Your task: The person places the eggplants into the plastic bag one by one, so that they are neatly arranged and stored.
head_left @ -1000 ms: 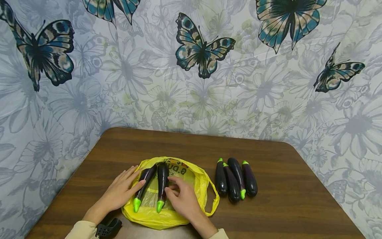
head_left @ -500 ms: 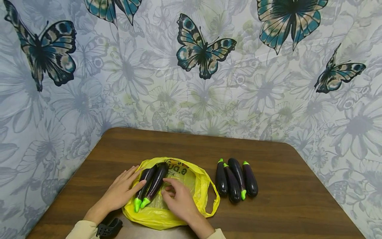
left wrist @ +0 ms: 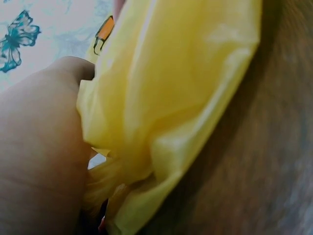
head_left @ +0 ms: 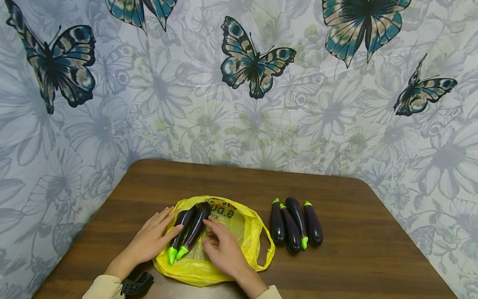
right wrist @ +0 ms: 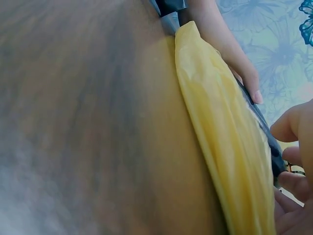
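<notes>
While the head view looked down, 2 eggplants [head_left: 188, 232] lay side by side on the yellow bag [head_left: 242, 249], long axes running from near-left to far-right, green caps toward the person. The left hand [head_left: 151, 241] rested flat against their left flank, fingers straight; the right hand [head_left: 220, 249] sat just right of them, fingers loosely bent on the glossy plastic, gripping nothing. 4 more eggplants [head_left: 295, 224] lay well apart on the wooden table [head_left: 373, 249].

The left wrist view showed only crinkled film against skin. The right wrist view showed the bag's thin edge — smooth, dark eggplant skin behind it.
</notes>
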A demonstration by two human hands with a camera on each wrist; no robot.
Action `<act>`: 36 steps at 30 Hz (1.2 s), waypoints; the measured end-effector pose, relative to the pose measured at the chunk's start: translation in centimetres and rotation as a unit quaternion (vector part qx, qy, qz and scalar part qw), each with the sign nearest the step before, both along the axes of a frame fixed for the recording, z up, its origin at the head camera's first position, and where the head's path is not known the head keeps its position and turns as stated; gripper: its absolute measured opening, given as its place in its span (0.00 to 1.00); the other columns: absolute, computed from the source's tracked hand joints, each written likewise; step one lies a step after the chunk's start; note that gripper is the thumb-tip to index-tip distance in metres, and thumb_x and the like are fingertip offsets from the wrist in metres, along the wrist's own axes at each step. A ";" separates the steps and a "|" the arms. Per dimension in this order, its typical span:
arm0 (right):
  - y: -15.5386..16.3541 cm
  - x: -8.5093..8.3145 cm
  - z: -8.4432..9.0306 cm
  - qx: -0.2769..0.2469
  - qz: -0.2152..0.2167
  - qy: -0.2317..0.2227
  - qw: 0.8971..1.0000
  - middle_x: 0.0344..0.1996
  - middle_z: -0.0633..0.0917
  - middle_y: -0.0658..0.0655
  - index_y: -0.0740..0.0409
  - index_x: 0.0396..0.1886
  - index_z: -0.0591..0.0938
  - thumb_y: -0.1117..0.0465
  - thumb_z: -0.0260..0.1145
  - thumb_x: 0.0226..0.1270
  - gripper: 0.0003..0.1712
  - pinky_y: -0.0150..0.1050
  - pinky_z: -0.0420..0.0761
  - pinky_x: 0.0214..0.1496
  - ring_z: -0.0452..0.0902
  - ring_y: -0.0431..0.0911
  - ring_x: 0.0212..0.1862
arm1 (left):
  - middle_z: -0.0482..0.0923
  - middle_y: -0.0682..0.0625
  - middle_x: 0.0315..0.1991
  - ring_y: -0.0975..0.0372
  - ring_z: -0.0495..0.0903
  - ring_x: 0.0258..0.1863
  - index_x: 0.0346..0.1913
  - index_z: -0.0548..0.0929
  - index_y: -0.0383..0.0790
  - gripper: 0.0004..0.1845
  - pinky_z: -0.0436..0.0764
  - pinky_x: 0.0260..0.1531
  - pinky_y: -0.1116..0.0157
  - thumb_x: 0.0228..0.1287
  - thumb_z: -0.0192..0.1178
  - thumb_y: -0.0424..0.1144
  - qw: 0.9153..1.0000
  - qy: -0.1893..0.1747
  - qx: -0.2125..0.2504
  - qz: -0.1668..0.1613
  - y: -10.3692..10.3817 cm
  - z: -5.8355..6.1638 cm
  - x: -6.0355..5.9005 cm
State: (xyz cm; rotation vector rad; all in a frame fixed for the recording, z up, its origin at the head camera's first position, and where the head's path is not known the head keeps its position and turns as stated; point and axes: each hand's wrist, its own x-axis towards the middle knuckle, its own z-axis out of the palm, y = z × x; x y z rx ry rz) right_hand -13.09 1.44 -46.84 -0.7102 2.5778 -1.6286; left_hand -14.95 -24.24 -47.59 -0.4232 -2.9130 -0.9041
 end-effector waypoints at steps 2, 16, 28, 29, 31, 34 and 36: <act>0.1 0.0 0.0 0.016 0.008 0.011 1.000 0.77 0.68 0.60 0.54 0.74 0.74 0.62 0.62 0.74 0.30 0.29 0.85 0.54 0.83 0.47 0.59 | 0.58 0.37 0.80 0.40 0.53 0.80 0.79 0.67 0.41 0.37 0.50 0.75 0.34 0.79 0.47 0.63 1.000 0.001 0.000 0.000 0.0 0.0 0.0; 0.1 -0.1 0.2 0.096 0.029 0.035 0.994 0.78 0.67 0.53 0.46 0.75 0.75 0.56 0.62 0.76 0.29 0.34 0.83 0.59 0.78 0.46 0.66 | 0.55 0.36 0.81 0.39 0.52 0.80 0.80 0.61 0.36 0.39 0.49 0.76 0.34 0.81 0.45 0.62 1.000 -0.003 0.001 -0.002 -0.1 0.0 -0.1; 0.2 -0.1 0.0 0.139 0.039 0.062 0.988 0.78 0.68 0.56 0.43 0.78 0.70 0.53 0.60 0.76 0.32 0.42 0.83 0.61 0.80 0.42 0.60 | 0.56 0.35 0.80 0.39 0.53 0.80 0.80 0.61 0.36 0.39 0.50 0.76 0.35 0.81 0.45 0.61 1.000 0.002 -0.001 -0.005 -0.1 0.4 0.0; 0.2 -0.1 0.0 0.139 0.039 0.062 0.988 0.77 0.68 0.57 0.43 0.77 0.70 0.53 0.60 0.76 0.31 0.42 0.83 0.61 0.80 0.42 0.60 | 0.57 0.35 0.80 0.39 0.53 0.80 0.80 0.61 0.36 0.38 0.51 0.76 0.35 0.81 0.45 0.60 1.000 0.004 -0.001 -0.006 -0.1 0.4 0.0; 0.2 -0.1 -0.1 0.134 0.039 0.059 0.989 0.76 0.70 0.56 0.44 0.76 0.72 0.54 0.61 0.76 0.31 0.40 0.83 0.61 0.80 0.43 0.61 | 0.57 0.35 0.80 0.38 0.53 0.80 0.80 0.61 0.36 0.38 0.51 0.76 0.34 0.81 0.46 0.60 1.000 0.004 0.000 -0.006 -0.1 0.4 0.0; 0.3 -0.1 -0.1 0.119 0.040 0.057 0.990 0.74 0.73 0.56 0.47 0.75 0.73 0.56 0.62 0.75 0.30 0.36 0.83 0.60 0.80 0.44 0.62 | 0.56 0.36 0.81 0.39 0.52 0.80 0.80 0.61 0.36 0.39 0.50 0.76 0.35 0.81 0.46 0.61 1.000 -0.002 0.000 -0.005 -0.1 0.3 0.0; 0.3 -0.1 -0.1 0.115 0.039 0.058 0.991 0.74 0.73 0.57 0.49 0.75 0.74 0.57 0.62 0.75 0.30 0.35 0.83 0.60 0.80 0.44 0.62 | 0.55 0.36 0.81 0.40 0.52 0.80 0.80 0.61 0.36 0.39 0.50 0.76 0.35 0.81 0.45 0.62 1.000 -0.007 0.000 -0.004 0.0 0.2 0.0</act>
